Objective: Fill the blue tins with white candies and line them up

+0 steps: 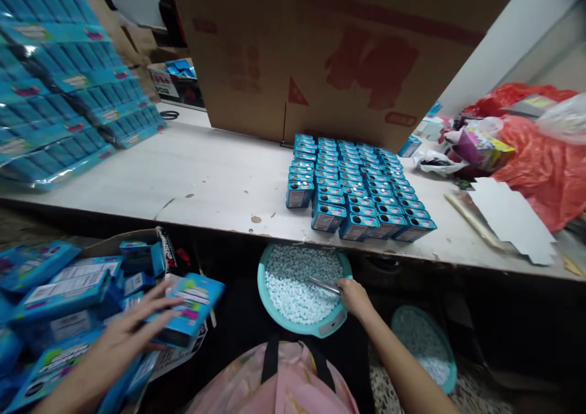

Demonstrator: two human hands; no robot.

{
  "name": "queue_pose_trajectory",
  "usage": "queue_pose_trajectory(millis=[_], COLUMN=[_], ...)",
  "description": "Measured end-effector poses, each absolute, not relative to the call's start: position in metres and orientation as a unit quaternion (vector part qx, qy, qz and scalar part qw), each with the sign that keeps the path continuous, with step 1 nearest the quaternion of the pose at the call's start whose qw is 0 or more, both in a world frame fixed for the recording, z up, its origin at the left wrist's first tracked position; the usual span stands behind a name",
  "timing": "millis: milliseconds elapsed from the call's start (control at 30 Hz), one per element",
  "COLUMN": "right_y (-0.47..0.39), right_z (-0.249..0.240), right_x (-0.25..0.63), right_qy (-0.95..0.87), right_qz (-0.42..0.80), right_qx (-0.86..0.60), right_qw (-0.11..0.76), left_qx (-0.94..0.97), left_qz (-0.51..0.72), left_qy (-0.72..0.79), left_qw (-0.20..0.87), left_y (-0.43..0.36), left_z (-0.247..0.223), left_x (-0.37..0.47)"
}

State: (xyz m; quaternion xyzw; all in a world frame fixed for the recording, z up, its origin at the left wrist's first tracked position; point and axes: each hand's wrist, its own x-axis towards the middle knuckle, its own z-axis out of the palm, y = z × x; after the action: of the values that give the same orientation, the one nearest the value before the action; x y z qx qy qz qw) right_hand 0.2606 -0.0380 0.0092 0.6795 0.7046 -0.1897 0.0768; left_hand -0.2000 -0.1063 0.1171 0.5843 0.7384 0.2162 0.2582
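My left hand [144, 319] has its fingers spread along a blue box [195, 307] at the edge of a carton of similar blue boxes [68, 286], lower left. My right hand [354, 297] is closed round the handle of a metal scoop [324, 286]. The scoop's far end lies in small pale pellets [293, 298], which fill a round teal basin [265, 301] at the table's front edge, above my lap. Rows of small blue boxes [350, 188] stand upright on the white table [220, 182].
Wrapped stacks of blue boxes [68, 78] stand at the left. A large cardboard carton [302, 54] rises behind the rows. White card pieces [508, 215] and red plastic bags [540, 157] are at the right. A second teal basin [423, 347] sits low at the right.
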Motion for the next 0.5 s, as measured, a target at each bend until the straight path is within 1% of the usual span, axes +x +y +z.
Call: queue_pose_trajectory(millis=[33, 100, 167, 233, 300, 367, 433, 500], right_y=[-0.036, -0.034, -0.032, -0.032, -0.031, -0.029, -0.027, -0.023], right_z=[0.010, 0.012, 0.015, 0.016, 0.016, 0.011, 0.002, -0.013], right_x=[0.258, 0.256, 0.257, 0.263, 0.269, 0.268, 0.257, 0.235], right_qy=[0.701, 0.695, 0.698, 0.707, 0.721, 0.729, 0.725, 0.713], right_qz=[-0.190, -0.189, -0.181, -0.159, -0.135, -0.129, -0.156, -0.191], right_qx=[0.682, 0.686, 0.683, 0.676, 0.664, 0.659, 0.662, 0.669], right_qw=[0.085, 0.102, 0.119, 0.134, 0.144, 0.134, 0.107, 0.084], left_qx=[0.608, 0.604, 0.596, 0.591, 0.612, 0.654, 0.676, 0.661], left_qz=[0.190, 0.170, 0.160, 0.160, 0.163, 0.169, 0.181, 0.200], left_qy=[0.682, 0.598, 0.530, 0.486, 0.475, 0.493, 0.524, 0.559], left_qw=[0.358, 0.498, 0.582, 0.623, 0.610, 0.548, 0.486, 0.459], left_y=[-0.107, -0.107, -0.108, -0.109, -0.108, -0.102, -0.095, -0.087], left_z=[0.111, 0.094, 0.075, 0.059, 0.051, 0.048, 0.048, 0.049], left_x=[-0.177, -0.136, -0.107, -0.092, -0.087, -0.087, -0.089, -0.091])
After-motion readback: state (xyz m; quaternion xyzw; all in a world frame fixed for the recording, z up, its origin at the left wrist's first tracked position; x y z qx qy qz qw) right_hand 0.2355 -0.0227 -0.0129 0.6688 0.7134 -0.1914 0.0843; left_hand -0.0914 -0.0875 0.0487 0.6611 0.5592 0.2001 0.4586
